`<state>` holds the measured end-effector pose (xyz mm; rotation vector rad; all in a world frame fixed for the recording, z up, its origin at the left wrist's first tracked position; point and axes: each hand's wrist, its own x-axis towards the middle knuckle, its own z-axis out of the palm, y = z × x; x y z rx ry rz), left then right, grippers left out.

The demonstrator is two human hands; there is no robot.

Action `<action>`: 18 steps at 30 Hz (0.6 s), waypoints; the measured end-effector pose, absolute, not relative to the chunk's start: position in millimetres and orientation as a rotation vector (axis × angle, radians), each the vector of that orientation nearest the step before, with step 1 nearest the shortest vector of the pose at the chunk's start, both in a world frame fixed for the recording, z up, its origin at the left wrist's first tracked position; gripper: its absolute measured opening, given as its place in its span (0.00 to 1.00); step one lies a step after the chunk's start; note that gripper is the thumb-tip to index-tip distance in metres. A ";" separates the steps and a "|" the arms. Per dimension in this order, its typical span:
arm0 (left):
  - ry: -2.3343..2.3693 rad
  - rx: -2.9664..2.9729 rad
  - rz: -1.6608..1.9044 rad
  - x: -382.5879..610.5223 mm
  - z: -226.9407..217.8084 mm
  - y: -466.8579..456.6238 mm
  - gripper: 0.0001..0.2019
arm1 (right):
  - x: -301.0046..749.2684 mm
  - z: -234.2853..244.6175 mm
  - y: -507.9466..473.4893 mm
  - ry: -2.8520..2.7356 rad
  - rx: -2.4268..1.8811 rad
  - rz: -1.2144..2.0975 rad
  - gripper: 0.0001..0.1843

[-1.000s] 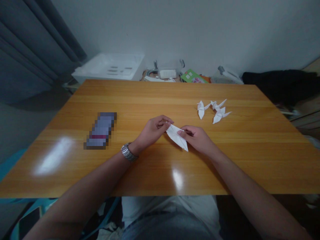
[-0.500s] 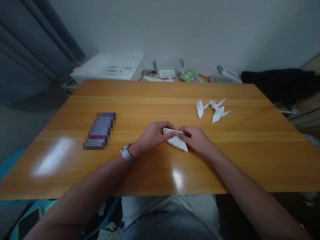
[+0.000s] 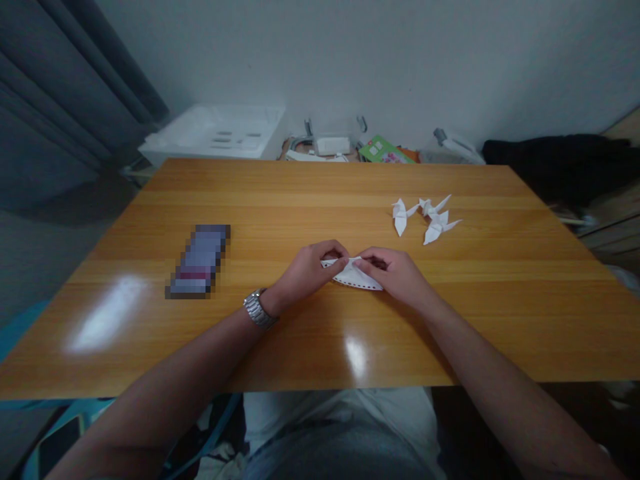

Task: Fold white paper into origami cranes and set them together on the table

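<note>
A small folded white paper (image 3: 354, 276) with a row of dark marks along its lower edge is held between my two hands just over the table. My left hand (image 3: 320, 261) pinches its left part with thumb and fingertips; a metal watch (image 3: 259, 309) is on that wrist. My right hand (image 3: 393, 268) grips the upper right part, thumb on top. Fingers partly cover the paper's upper edge. Beyond my right hand lie folded white paper cranes: one crane (image 3: 400, 217) on the left and others close together (image 3: 437, 225) on the right, touching or overlapping.
The wooden table (image 3: 300, 340) spans the view. A pixelated phone-shaped object (image 3: 199, 260) lies to the left. Behind the far edge are a white plastic tray (image 3: 240, 130), a green booklet (image 3: 385, 150) and a dark cloth (image 3: 555, 163). A dark phone (image 3: 60, 447) sits below the table at lower left.
The folded paper has turned so that its lower right tip points more to the right and sits higher. My right hand has shifted slightly; both hands keep their pinch.
</note>
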<state>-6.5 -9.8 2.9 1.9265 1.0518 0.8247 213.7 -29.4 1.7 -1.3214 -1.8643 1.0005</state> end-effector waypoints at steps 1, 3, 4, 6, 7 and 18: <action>1.037 1.924 0.814 -5.9 2.8 -10.7 0.08 | 213.8 2.1 -29.4 -1.892 -1.322 0.989 0.16; 1.026 1.919 0.801 -5.2 3.4 -12.1 0.08 | 213.8 3.1 -29.4 -1.930 -1.317 0.971 0.16; 1.028 1.919 0.797 -5.0 3.9 -12.6 0.09 | 213.7 3.6 -29.5 -1.938 -1.311 0.966 0.17; 1.034 1.922 0.799 -5.2 4.6 -12.6 0.09 | 213.2 4.6 -29.9 -1.938 -1.298 0.961 0.17; 1.033 1.921 0.799 -5.4 4.6 -12.2 0.09 | 213.0 5.0 -30.2 -1.937 -1.292 0.963 0.17; 0.990 1.886 0.841 -6.4 1.6 -6.7 0.11 | 215.6 5.7 -29.0 -1.908 -1.276 1.036 0.19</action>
